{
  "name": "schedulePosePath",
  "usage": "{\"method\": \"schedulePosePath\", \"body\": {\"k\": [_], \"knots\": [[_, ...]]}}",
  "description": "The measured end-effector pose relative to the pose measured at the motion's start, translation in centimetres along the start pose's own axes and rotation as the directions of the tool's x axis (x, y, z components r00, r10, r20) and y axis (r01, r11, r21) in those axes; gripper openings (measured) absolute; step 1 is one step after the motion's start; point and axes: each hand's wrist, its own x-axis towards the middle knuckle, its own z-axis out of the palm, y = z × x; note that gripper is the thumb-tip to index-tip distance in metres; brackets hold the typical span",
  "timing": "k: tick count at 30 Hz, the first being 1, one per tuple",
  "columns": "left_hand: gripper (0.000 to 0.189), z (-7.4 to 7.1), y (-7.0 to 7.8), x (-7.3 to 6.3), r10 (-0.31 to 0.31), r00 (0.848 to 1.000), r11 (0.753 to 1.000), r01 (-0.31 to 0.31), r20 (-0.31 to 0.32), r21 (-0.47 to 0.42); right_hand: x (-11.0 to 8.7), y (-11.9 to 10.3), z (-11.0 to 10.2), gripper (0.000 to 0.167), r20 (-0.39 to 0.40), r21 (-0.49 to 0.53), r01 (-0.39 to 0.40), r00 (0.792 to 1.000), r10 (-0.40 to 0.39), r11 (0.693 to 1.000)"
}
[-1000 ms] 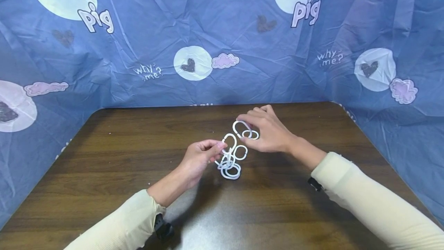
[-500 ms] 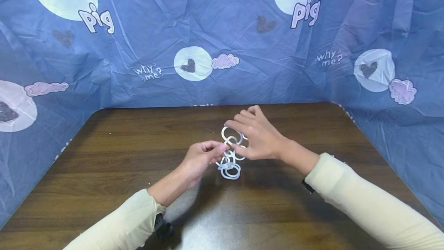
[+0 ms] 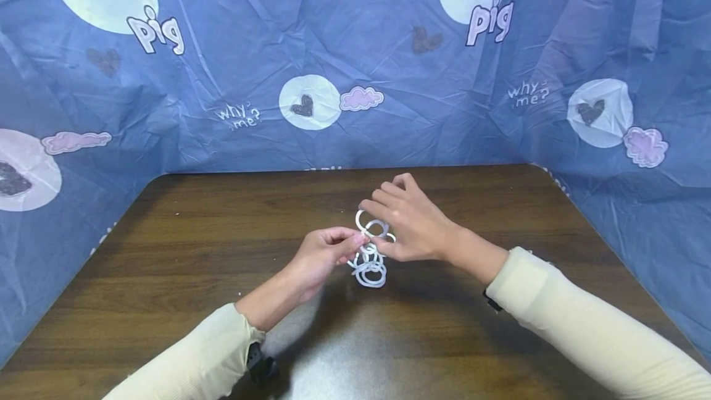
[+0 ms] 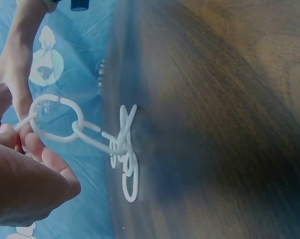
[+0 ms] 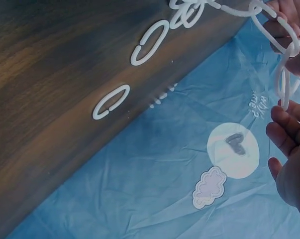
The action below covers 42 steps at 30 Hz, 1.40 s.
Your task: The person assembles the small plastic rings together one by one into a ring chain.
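My left hand (image 3: 313, 264) pinches a white plastic C-ring between thumb and forefinger at the middle of the table. That ring is linked to a chain of similar rings (image 4: 132, 199), whose lower part lies heaped on the wood. Just to the right, my right hand (image 3: 416, 224) holds another white C-ring (image 3: 358, 221) between thumb and fingers. In the right wrist view this ring (image 5: 285, 102) appears hooked through the one at my left fingertips, though fingers cover part of the join. Both hands nearly touch.
Two loose white rings, a nearer ring (image 5: 135, 56) and a farther ring (image 5: 101, 104), lie on the brown wooden table (image 3: 222, 221). A blue printed cloth (image 3: 355, 134) hangs behind the table's far edge and along both sides.
My right hand has moved left and slightly down, bringing its ring against the ring in my left hand. The left hand has stayed almost still.
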Motion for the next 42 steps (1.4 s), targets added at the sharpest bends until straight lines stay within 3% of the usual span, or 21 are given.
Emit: {"method": "schedulePosePath", "body": {"k": [16,20,23,26,29,31,35,37,40,42], "knots": [[0.020,-0.2,0.0,0.0,-0.010,1.000,1.000,0.010,-0.014,0.021,-0.6,0.5,-0.3,0.045,0.021,0.077,-0.105,0.994,0.103,0.992],[0.019,-0.3,0.0,0.0,-0.008,1.000,1.000,0.008,-0.025,0.006,-0.8,0.3,-0.6,0.044,0.075,0.138,-0.161,0.986,0.152,0.977],[0.019,-0.5,0.1,0.0,-0.006,0.999,1.000,0.006,-0.041,0.002,-0.9,0.2,-0.8,0.040,0.146,0.232,-0.235,0.968,0.205,0.944],[0.020,-0.6,0.1,0.0,-0.002,0.998,1.000,0.003,-0.058,0.011,-1.0,0.1,-1.1,0.035,0.228,0.362,-0.333,0.937,0.263,0.871],[0.022,-0.7,0.0,0.1,-0.010,0.997,1.000,0.011,-0.080,0.015,-1.1,0.3,-1.4,0.033,0.306,0.504,-0.418,0.905,0.296,0.756],[0.022,-0.7,-0.1,0.1,-0.022,0.995,1.000,0.024,-0.100,0.019,-1.2,0.5,-1.5,0.032,0.379,0.584,-0.479,0.875,0.303,0.655],[0.021,-0.8,-0.1,0.1,-0.042,0.988,0.999,0.046,-0.146,0.025,-1.3,0.8,-1.6,0.033,0.516,0.686,-0.592,0.806,0.290,0.422],[0.021,-0.8,-0.1,0.1,-0.041,0.986,0.999,0.047,-0.163,0.027,-1.4,1.1,-1.6,0.034,0.548,0.718,-0.616,0.788,0.281,0.324],[0.023,-0.8,0.0,0.1,-0.030,0.984,0.999,0.034,-0.176,0.018,-1.5,1.5,-1.7,0.036,0.575,0.732,-0.642,0.762,0.297,0.230],[0.023,-0.8,0.0,0.2,-0.015,0.982,1.000,0.018,-0.187,0.013,-1.6,1.8,-1.7,0.037,0.585,0.729,-0.655,0.747,0.316,0.198]]}}
